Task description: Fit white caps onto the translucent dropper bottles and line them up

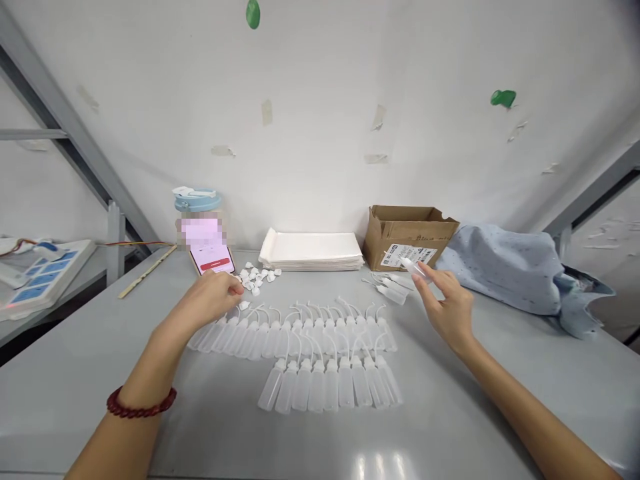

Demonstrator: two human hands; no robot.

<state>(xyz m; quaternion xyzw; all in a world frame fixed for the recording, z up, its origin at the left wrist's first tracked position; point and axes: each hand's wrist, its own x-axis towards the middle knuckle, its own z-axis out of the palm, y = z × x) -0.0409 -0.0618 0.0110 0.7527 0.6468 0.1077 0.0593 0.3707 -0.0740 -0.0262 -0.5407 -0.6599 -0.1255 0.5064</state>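
Between the thumb and fingers of my right hand is a small translucent bottle, held tilted in front of the cardboard box. My left hand is closed beside a pile of small white caps; what its fingers hold, if anything, is hidden. Several translucent bottles with thin curved tubes lie in two rows, a back row partly behind my left hand and a front row. A few loose bottles lie just left of my right hand.
Behind the bottles is a stack of white sheets. An open cardboard box and light blue cloth stand at the right. A phone, a blue-lidded container and a wooden strip are at the left.
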